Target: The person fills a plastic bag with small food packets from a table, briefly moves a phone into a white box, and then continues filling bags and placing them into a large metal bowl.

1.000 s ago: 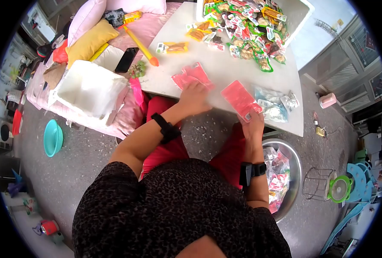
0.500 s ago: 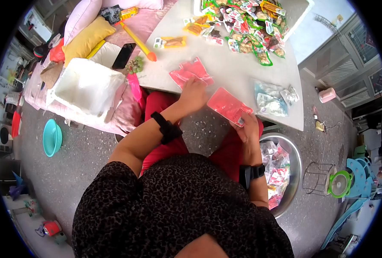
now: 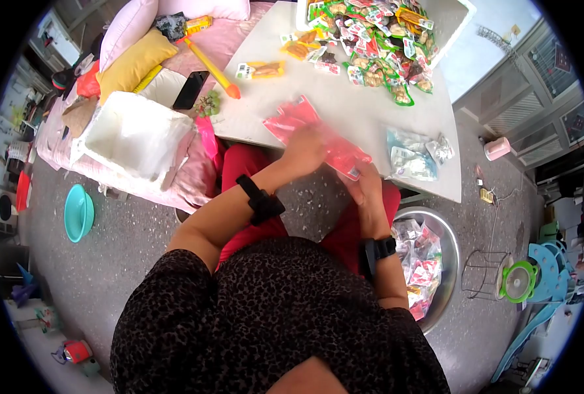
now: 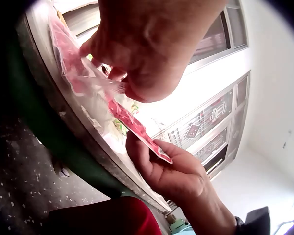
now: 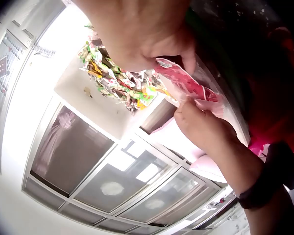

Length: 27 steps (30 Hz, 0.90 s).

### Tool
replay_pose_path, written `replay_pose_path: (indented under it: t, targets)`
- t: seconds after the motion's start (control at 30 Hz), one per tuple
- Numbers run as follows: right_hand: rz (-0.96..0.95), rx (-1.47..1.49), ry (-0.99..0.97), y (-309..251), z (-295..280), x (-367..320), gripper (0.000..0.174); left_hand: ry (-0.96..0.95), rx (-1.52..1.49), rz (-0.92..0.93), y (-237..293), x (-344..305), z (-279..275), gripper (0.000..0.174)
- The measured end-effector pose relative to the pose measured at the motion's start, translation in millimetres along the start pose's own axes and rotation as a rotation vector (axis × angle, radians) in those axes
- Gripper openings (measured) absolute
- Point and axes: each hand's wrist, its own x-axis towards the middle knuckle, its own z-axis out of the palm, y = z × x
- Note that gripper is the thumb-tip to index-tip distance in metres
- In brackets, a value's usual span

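Note:
A flat red-printed plastic packet point(image 3: 346, 156) is between my hands, over the table's front edge. My right hand point(image 3: 366, 187) grips its near end, thumb on one face, as the left wrist view shows. My left hand point(image 3: 305, 151), blurred in the head view, is at the far end; in the left wrist view its fingertips pinch clear plastic film point(image 4: 118, 87) there. Just beyond the left hand, more red packets point(image 3: 292, 113) lie on the table, partly covered by that hand. In the right wrist view the red packet point(image 5: 186, 81) spans from hand to hand.
A white box point(image 3: 459, 26) spills several colourful snack packs point(image 3: 370, 46) at the table's back. Clear-and-blue packets point(image 3: 413, 157) lie on the right. Below stands a metal basin point(image 3: 451, 262) with packets in it. A white foam box point(image 3: 131, 134) sits on the bed at left.
My right hand has brought the red packet leftward to my left hand. The left hand has shifted slightly right, off the red packets on the table, to the held packet's far end.

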Motion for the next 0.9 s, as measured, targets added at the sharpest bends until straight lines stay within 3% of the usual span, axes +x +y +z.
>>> replay_pose_path:
  t: [0.03, 0.13, 0.23, 0.37, 0.47, 0.67, 0.9]
  targets:
    - [-0.007, 0.033, -0.007, 4.9, -0.6, 6.4, 0.024, -0.056, 0.000, -0.004, 9.6, 2.8, -8.1, 0.013]
    - [-0.015, 0.044, -0.020, 17.6, -1.5, 24.6, 0.023, 0.150, 0.148, 0.206, 13.8, -0.3, 2.2, 0.012]
    - [0.036, 0.007, -0.062, 19.5, 8.4, 31.6, 0.019, 0.031, -0.058, 0.078, 28.7, 1.4, 0.1, 0.012]
    - [0.207, -0.304, 0.000, 9.2, 6.9, 26.2, 0.013, 0.014, -0.030, 0.082, 25.0, -3.9, 2.3, 0.011]
    - [0.302, -0.401, -0.103, 2.3, -1.9, 21.1, 0.011, 0.032, -0.032, 0.125, 24.2, -6.6, 1.0, 0.012]
    - [-0.012, -0.163, 0.013, 15.5, 20.6, 22.8, 0.009, 0.129, 0.048, 0.207, 20.8, -14.3, 13.1, 0.015]
    - [-0.041, -0.142, -0.004, 31.1, 14.4, 40.9, 0.016, 0.048, 0.032, 0.215, 7.2, -16.9, 24.1, 0.020]
